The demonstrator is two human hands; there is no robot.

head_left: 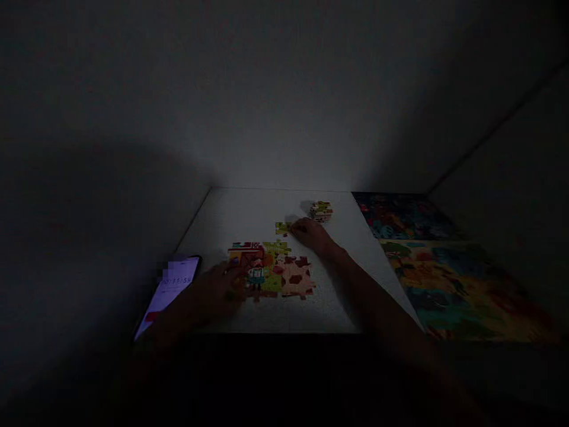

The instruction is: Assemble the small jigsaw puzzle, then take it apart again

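A partly joined jigsaw puzzle (pixel 272 270) lies on the white tabletop, showing a red barn, a figure in blue and a pink patch with brown spots. My right hand (pixel 313 234) is just above it, fingertips pinched on the right end of a green puzzle piece (pixel 281 228). A narrow gap separates this piece from the joined part. My left hand (pixel 222 286) rests at the puzzle's left edge, its fingers stretched out over it, though the dim light blurs them. Behind my right hand stands a small stack of puzzle pieces (pixel 321 210).
A lit phone (pixel 171 290) with a running timer lies at the left edge. On the right are two colourful pictures, one dark blue (pixel 400 214) and one yellow and teal (pixel 444 284). A pale wall (pixel 284 118) rises behind the white tabletop (pixel 249 207). The scene is dim.
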